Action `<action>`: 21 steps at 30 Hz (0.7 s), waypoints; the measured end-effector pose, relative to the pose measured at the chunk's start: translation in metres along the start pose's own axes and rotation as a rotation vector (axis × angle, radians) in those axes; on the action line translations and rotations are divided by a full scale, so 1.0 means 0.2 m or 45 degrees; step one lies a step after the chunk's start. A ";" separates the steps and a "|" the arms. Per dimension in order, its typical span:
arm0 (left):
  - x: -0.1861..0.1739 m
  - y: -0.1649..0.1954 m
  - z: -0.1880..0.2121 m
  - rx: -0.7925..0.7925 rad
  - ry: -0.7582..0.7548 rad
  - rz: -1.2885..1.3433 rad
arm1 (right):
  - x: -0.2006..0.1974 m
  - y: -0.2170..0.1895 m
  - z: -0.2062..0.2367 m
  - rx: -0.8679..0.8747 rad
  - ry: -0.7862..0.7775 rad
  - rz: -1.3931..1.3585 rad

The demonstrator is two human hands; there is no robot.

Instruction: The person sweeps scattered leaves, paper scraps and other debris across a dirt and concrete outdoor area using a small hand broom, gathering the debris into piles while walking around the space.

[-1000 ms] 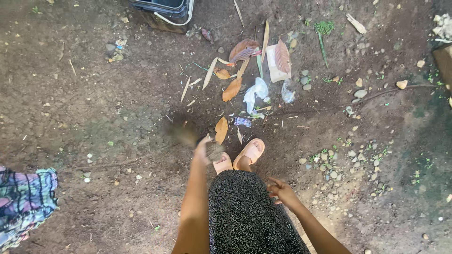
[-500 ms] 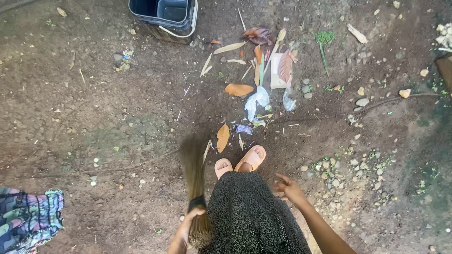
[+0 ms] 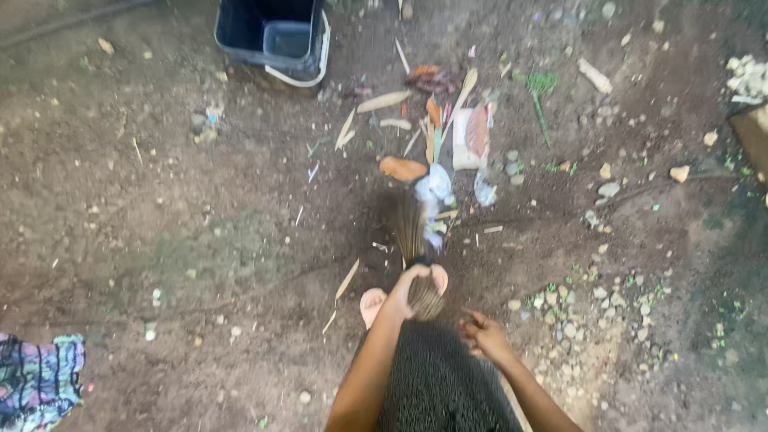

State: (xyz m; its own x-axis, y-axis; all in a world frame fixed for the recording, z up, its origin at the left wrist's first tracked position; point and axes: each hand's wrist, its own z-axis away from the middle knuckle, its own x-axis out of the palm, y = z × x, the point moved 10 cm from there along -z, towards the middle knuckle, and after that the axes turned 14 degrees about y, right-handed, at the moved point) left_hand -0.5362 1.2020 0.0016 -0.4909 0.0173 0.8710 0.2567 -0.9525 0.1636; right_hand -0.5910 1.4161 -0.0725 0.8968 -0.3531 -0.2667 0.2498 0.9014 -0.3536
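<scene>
My left hand (image 3: 406, 290) grips a bundle broom of thin sticks (image 3: 414, 240) near its bound end. The bristles are blurred and fan out over the dirt toward a litter pile (image 3: 436, 152) of dry leaves, white plastic scraps and a pale packet. My right hand (image 3: 482, 336) hangs free to the right of my dark speckled skirt (image 3: 436, 384), fingers loosely curled and holding nothing. My feet in pinkish sandals (image 3: 373, 304) show just under the broom hand.
A dark blue bin (image 3: 272, 36) with a white handle stands at the top, beyond the litter. Small stones (image 3: 576, 312) lie scattered on the right. A striped multicoloured cloth (image 3: 36, 380) lies at the bottom left. A pale rubble heap (image 3: 750, 76) sits at the right edge.
The broom swung from my lower left forward to the middle, its bristles now reaching the litter. Leaves have shifted toward the bin. My right hand stayed at my side.
</scene>
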 end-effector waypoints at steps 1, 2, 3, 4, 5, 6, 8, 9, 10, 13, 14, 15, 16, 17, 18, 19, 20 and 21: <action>-0.10 -0.01 0.03 -0.069 0.297 -0.094 | -0.01 0.00 -0.02 -0.006 0.009 -0.032; -0.22 -0.01 0.14 -0.141 0.593 -0.185 | -0.03 -0.01 -0.03 -0.010 0.021 -0.066; -0.34 -0.02 0.29 -0.216 0.892 -0.272 | -0.04 -0.02 -0.03 0.002 0.027 -0.078; -0.42 -0.10 0.45 -0.366 1.125 -0.245 | -0.06 -0.01 -0.04 0.017 0.031 -0.086; -0.41 -0.13 0.54 -0.333 1.027 -0.314 | -0.08 -0.01 -0.04 0.033 0.030 -0.093; -0.43 -0.17 0.65 -0.313 0.984 -0.322 | -0.10 -0.01 -0.04 0.040 0.036 -0.080; -0.55 -0.22 0.82 -0.305 1.074 -0.207 | -0.13 0.02 -0.05 0.058 0.044 -0.052; -0.64 -0.21 0.90 -0.309 1.168 -0.153 | -0.13 0.03 -0.05 0.053 0.039 -0.036; -0.73 -0.20 0.99 -0.314 1.272 -0.106 | -0.14 0.04 -0.06 0.055 0.036 -0.023; -0.95 -0.09 1.17 -0.235 1.537 0.069 | -0.07 0.11 -0.08 0.112 0.004 0.014; -0.98 -0.04 1.15 -0.179 1.550 0.140 | -0.04 0.13 -0.08 0.131 -0.007 0.015; -0.97 -0.01 1.08 -0.125 1.502 0.224 | 0.00 0.11 -0.08 0.121 -0.020 -0.055; -0.94 0.00 0.97 -0.070 1.420 0.317 | 0.04 0.09 -0.08 0.105 -0.030 -0.123; -0.87 -0.02 0.81 -0.079 1.312 0.334 | 0.07 0.06 -0.07 0.092 -0.037 -0.187; -0.80 -0.03 0.63 -0.100 1.255 0.190 | 0.09 0.03 -0.07 0.112 -0.042 -0.235; -0.72 -0.13 0.45 -0.266 1.271 0.247 | 0.11 -0.02 -0.06 0.138 -0.047 -0.278; -0.51 -0.20 0.17 -0.273 0.931 0.355 | 0.12 -0.08 -0.06 0.160 -0.056 -0.318; -0.40 -0.26 0.01 -0.309 0.873 0.281 | 0.14 -0.15 -0.04 0.268 -0.120 -0.520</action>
State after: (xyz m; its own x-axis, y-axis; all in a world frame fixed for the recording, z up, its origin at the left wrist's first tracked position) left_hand -0.5091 1.2514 -0.0749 -0.8772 -0.2989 0.3758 0.2576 -0.9534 -0.1569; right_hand -0.5771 1.3768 -0.0769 0.7364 -0.6740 -0.0576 0.6491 0.7281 -0.2203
